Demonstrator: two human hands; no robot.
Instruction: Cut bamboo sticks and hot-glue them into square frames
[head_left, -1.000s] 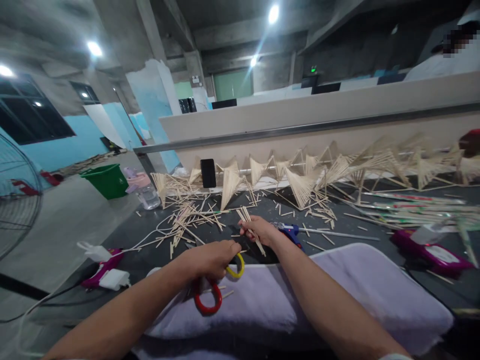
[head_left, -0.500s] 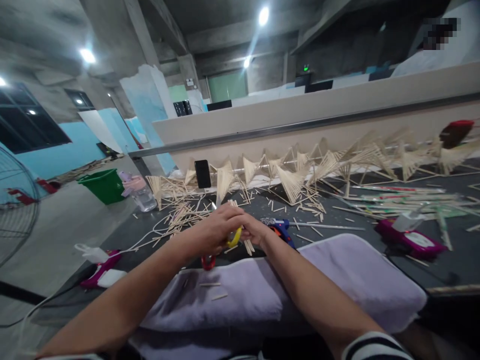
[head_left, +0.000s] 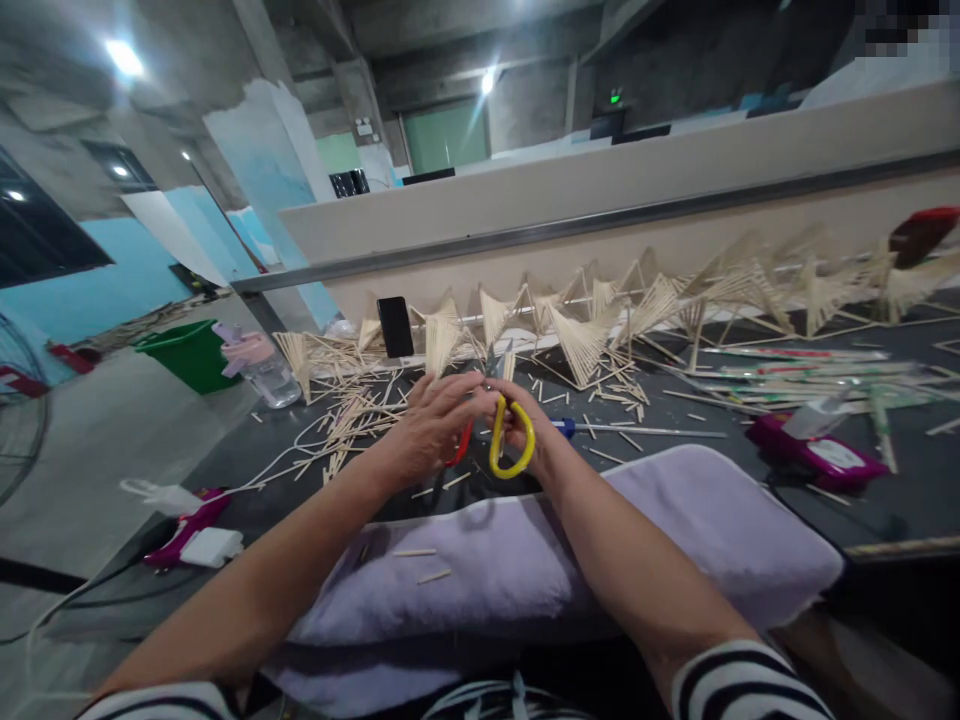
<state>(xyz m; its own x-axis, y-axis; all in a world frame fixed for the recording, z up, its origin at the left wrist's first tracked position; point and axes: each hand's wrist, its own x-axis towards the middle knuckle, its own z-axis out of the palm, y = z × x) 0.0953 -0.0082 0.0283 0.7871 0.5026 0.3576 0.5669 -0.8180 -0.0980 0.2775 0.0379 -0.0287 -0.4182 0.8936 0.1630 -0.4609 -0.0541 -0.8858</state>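
Observation:
A pair of scissors [head_left: 512,470] with one yellow and one red handle is between my hands, its blades pointing away from me. My left hand [head_left: 431,425] is closed around the red-handle side, fingers reaching toward the pivot. The yellow loop hangs in front of my right hand [head_left: 525,412], which is closed on a few thin wooden sticks [head_left: 508,362] whose tips show beside the blades. The right fingers are partly hidden behind the scissors. Below lies a lilac cloth [head_left: 510,560] with two short stick pieces on it.
Loose sticks [head_left: 352,420] litter the dark table left of my hands. Fan-shaped stick structures [head_left: 577,345] line the back, near a phone [head_left: 395,327]. A blue-handled tool [head_left: 564,428] lies to the right. Magenta power strips [head_left: 817,455], a water bottle [head_left: 266,375] and packaged sticks [head_left: 810,375] are around.
The scissors have turned so their blades and yellow loop now show clearly between my hands. My left fingers have stretched out and my hands have drawn slightly apart. The camera view has shifted.

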